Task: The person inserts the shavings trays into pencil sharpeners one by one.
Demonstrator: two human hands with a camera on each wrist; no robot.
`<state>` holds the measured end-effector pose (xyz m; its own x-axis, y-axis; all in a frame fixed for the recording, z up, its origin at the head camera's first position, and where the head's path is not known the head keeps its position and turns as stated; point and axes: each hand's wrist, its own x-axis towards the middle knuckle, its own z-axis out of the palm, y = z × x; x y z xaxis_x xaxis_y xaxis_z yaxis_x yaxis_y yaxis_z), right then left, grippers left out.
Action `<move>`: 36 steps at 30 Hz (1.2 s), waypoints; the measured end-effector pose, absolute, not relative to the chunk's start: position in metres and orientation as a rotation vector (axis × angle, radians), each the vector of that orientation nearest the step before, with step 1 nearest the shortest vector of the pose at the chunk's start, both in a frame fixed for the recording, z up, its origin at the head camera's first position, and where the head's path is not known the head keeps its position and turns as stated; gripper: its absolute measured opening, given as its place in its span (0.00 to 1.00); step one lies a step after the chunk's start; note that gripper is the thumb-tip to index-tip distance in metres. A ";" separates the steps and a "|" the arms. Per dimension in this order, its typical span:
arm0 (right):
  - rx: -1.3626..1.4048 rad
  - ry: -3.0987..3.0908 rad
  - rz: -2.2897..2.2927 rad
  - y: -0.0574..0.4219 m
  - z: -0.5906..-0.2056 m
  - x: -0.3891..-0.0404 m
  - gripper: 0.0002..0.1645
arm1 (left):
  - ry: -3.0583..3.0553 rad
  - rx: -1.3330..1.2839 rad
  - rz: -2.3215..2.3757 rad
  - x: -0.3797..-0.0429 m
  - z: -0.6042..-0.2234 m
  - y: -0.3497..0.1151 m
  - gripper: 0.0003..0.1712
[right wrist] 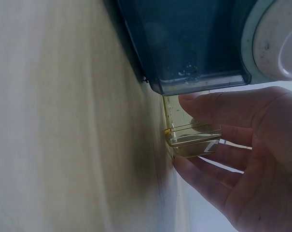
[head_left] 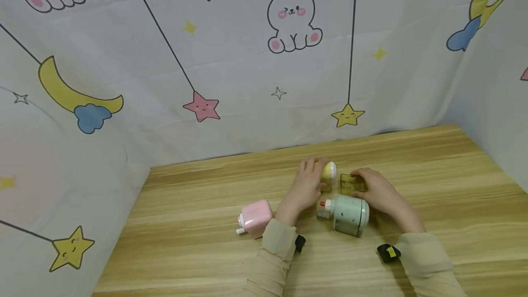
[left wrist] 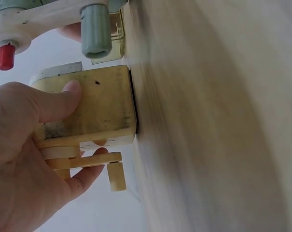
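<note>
My left hand (head_left: 303, 189) grips a yellow crank pencil sharpener (left wrist: 100, 104), thumb on one side and fingers round the other. Its crank handle (left wrist: 100, 160) shows below the body in the left wrist view. Just to the right, my right hand (head_left: 381, 191) holds a see-through yellow shavings drawer (right wrist: 191, 137) between thumb and fingers, close over the table and apart from the sharpener. A green pencil sharpener (head_left: 350, 214) lies in front of the drawer, its red-tipped crank pointing left. In the right wrist view its dark clear bin (right wrist: 189, 43) partly covers the drawer.
A pink pencil sharpener (head_left: 255, 218) lies left of my left forearm. The wood-grain table (head_left: 198, 233) is bounded at the back and sides by a white cloth (head_left: 247, 72) printed with stars, moons and rabbits. Black wrist devices (head_left: 388, 253) sit near both cuffs.
</note>
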<state>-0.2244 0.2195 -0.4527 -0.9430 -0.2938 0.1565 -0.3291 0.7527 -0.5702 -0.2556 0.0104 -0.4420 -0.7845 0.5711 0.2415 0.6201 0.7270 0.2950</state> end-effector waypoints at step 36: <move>0.545 -2.872 1.029 0.213 -0.454 -0.228 0.30 | -2.719 -1.139 -0.685 -0.257 -0.444 0.016 0.33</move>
<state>-0.2277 0.2127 -0.4543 -0.9373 -0.3114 0.1564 -0.3399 0.7177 -0.6077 -0.2574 0.0161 -0.4445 -0.7108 0.6481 0.2732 0.7002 0.6153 0.3620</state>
